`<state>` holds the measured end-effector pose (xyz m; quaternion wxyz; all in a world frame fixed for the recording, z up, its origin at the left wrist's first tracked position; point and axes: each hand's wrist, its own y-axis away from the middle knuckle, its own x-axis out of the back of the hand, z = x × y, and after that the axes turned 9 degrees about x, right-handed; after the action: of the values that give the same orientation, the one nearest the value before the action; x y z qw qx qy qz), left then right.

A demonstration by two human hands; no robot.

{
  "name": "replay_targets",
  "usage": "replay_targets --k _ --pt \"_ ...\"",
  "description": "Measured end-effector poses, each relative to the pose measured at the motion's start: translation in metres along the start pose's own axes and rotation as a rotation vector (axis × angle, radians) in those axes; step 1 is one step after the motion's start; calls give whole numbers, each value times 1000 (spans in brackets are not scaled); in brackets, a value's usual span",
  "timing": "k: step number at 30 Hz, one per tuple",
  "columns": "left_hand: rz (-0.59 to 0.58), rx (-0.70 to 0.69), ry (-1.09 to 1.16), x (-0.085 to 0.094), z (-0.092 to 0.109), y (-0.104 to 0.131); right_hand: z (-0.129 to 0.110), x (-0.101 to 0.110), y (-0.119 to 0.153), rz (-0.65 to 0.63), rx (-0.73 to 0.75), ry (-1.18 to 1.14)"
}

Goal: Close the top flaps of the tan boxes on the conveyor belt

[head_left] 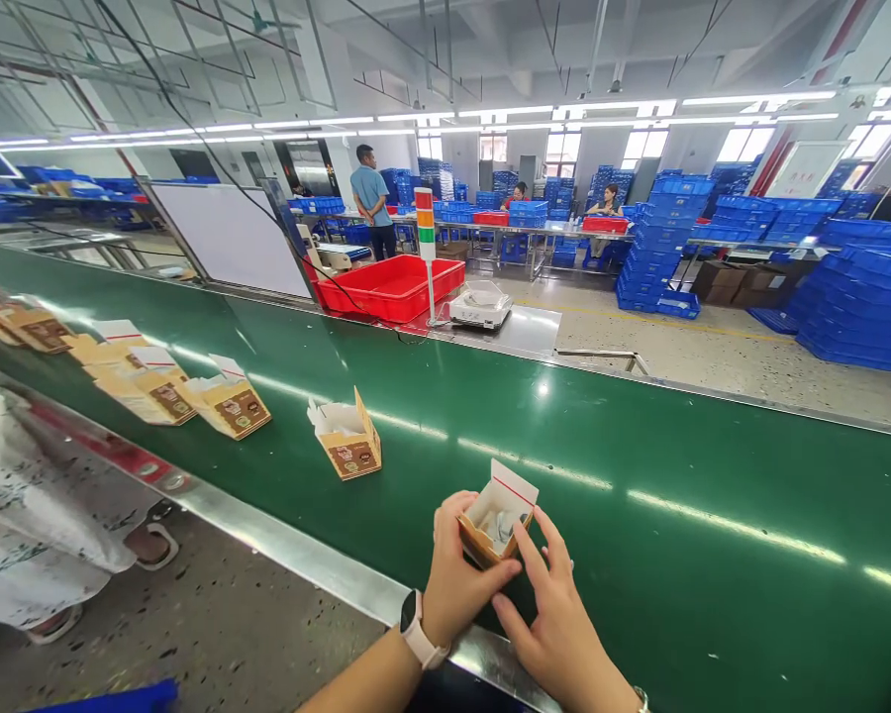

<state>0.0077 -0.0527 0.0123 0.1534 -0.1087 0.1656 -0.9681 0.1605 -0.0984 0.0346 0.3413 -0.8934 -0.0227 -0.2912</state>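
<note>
I see my left hand (456, 569) curled round an open cardboard box (481, 545), its fingers along the left side and its thumb across the near side. My right hand (553, 604) has its fingers spread at the box's right side, with the index finger at the rim. The box sits between both hands, above the near part of a green belt (675, 505). Its white flap (515, 487) with a red line stands up, and pale, crumpled-looking contents (500, 526) show inside; I cannot tell what they are.

To the left, a second open box (356, 459) stands alone on the belt with something whitish in it. Further left, more open boxes (244, 411) sit in a loose row, close together.

A metal edge (304, 564) runs along my side of the belt. Across it I have a large red bin (393, 292), a signal light (426, 233) and a scale (481, 309). Beyond are stacked blue crates (657, 233) and a person in a blue shirt (371, 188), standing.
</note>
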Motion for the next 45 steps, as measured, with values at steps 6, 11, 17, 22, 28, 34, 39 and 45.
replay_targets --k 6,11,17,22,28,34,39,45 --pt "-178 -217 -72 2 12 7 17 -5 0 -33 -30 -4" --pt "-297 201 117 -5 21 -8 14 -16 -15 374 -314 -232" --pt "-598 756 357 -17 29 -21 7 -13 -23 514 -820 -668" --pt "-690 904 448 -31 47 -18 11 12 -24 383 -861 -753" --pt "-498 690 255 -35 36 -9 15 24 -9 404 -730 -676" --pt "300 111 87 27 6 -41 32 55 25 255 -562 -390" --pt "454 156 -83 94 -7 -103 77 143 47 236 -712 -257" --pt "-72 370 99 85 -15 -122 59 167 54 649 -443 -15"
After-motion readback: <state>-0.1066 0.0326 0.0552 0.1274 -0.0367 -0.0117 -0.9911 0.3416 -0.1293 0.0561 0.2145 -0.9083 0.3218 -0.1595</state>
